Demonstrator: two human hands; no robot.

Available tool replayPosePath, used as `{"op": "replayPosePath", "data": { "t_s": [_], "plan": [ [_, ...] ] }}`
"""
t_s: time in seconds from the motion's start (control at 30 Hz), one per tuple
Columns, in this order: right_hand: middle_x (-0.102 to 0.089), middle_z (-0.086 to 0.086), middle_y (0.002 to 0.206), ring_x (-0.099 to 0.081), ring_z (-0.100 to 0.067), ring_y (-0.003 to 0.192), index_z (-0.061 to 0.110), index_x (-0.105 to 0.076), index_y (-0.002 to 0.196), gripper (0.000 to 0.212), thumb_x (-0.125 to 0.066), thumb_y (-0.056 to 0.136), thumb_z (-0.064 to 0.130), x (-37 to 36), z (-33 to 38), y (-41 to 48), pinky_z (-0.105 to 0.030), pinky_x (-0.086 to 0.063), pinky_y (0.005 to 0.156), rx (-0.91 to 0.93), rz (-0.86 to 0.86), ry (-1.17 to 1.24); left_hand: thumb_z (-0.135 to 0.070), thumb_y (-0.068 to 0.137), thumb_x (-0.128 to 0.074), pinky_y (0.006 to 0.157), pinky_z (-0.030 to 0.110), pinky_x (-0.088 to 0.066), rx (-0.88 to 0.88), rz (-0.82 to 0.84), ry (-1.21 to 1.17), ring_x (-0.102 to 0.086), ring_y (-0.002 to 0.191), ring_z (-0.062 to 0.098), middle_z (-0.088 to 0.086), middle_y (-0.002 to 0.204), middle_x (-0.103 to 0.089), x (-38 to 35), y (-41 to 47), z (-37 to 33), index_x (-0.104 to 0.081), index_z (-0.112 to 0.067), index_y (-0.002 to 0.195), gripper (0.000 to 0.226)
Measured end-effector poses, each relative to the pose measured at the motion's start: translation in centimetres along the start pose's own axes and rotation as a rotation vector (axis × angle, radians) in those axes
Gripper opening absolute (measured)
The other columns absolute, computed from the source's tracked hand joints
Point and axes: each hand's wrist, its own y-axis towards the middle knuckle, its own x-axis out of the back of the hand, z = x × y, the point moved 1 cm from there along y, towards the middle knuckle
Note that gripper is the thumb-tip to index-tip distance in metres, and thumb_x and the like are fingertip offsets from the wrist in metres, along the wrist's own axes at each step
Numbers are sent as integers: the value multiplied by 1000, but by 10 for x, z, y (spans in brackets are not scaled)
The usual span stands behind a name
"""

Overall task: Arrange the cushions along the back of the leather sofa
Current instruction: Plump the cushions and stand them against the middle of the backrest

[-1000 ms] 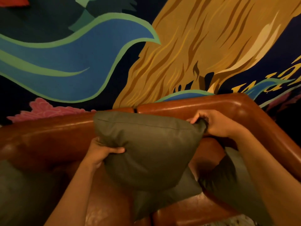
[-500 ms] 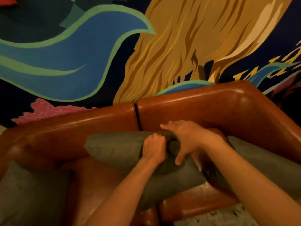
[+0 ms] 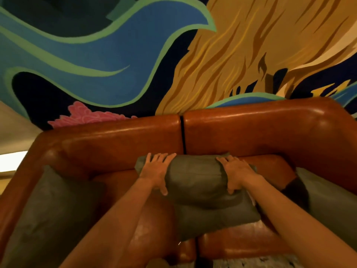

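An olive-green cushion (image 3: pixel 195 176) leans against the back of the brown leather sofa (image 3: pixel 123 144), right at the seam between its two sections. My left hand (image 3: pixel 156 171) lies flat on the cushion's left end, fingers spread. On its right end my right hand (image 3: pixel 234 171) presses the same way. A second green cushion (image 3: pixel 214 217) lies flat on the seat beneath the first. Another green cushion (image 3: pixel 50 215) rests against the left armrest, and one more (image 3: pixel 332 206) sits at the right armrest.
A painted mural wall (image 3: pixel 116 55) rises directly behind the sofa. The right armrest (image 3: pixel 328 128) curves forward on the right. A strip of speckled floor (image 3: pixel 251 263) shows below the seat's front edge.
A second ago I held the cushion up by its sides. It has come down against the sofa back, and both hands have moved from its middle to its two ends, palms flat.
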Motion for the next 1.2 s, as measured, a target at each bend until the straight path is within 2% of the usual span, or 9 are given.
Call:
{"op": "replayPosePath", "data": {
  "t_s": [0.1,0.17,0.23,0.3,0.43,0.63,0.83,1.03,1.2],
  "plan": [
    [-17,-15,171,-15,-38,160,22,6,171,162,-95,53,65,2,29,7,-55,-15,129,41,23,-23,-53,37,-97,123,58,-14,-24,14,-41,-18,151,32,7,168,-13,-2,-1,-6,4,-32,160,161],
    [-20,-14,171,-18,-37,159,18,3,171,163,-94,51,69,-3,45,14,-54,-13,130,44,-12,-46,-48,42,-97,119,52,-24,-54,-13,-39,-28,145,30,6,162,-28,-8,3,-21,-8,-29,159,148],
    [-40,-12,160,-38,-34,150,17,-17,168,146,-94,55,65,-6,52,21,-50,-26,126,35,-80,-49,-43,52,-93,113,46,-31,-43,-53,-30,-41,134,27,5,147,-48,-14,8,-27,-30,-23,152,120],
    [-59,-7,141,-57,-31,131,20,-42,153,116,-94,58,60,-3,53,28,-45,-45,112,43,-160,-62,-39,58,-92,108,43,-34,-12,-80,-27,-49,127,27,6,134,-60,-16,12,-25,-45,-18,138,95],
    [-72,-5,123,-69,-31,116,22,-62,136,81,-94,67,52,22,74,37,-41,-57,90,32,-193,-94,-38,63,-91,100,38,-37,25,-95,-44,-55,119,27,9,119,-68,-8,17,-4,-53,-15,123,74],
    [-72,-9,124,-68,-34,117,24,-69,126,66,-92,71,51,91,145,64,-40,-55,90,106,-279,-145,-48,64,-89,95,39,-41,105,-139,-70,-59,115,29,9,115,-68,40,6,87,-55,-18,119,71],
    [-72,-9,129,-65,-33,123,24,-71,129,71,-94,68,51,129,234,122,-39,-54,94,199,-366,-13,-49,61,-90,97,39,-44,236,-175,28,-61,115,29,9,120,-67,80,5,201,-57,-22,119,72],
    [-71,-7,132,-62,-30,128,24,-65,140,73,-90,77,49,126,294,196,-41,-44,105,236,-344,-8,-50,61,-89,100,39,-44,280,-139,77,-61,119,30,8,126,-67,59,26,274,-57,-21,122,75],
    [-73,-5,128,-63,-30,126,24,-70,129,61,-90,76,48,108,313,242,-42,-40,108,247,-284,4,-53,60,-88,99,41,-43,275,-52,34,-62,116,28,7,120,-69,23,52,307,-56,-25,124,76]
  ]
}}
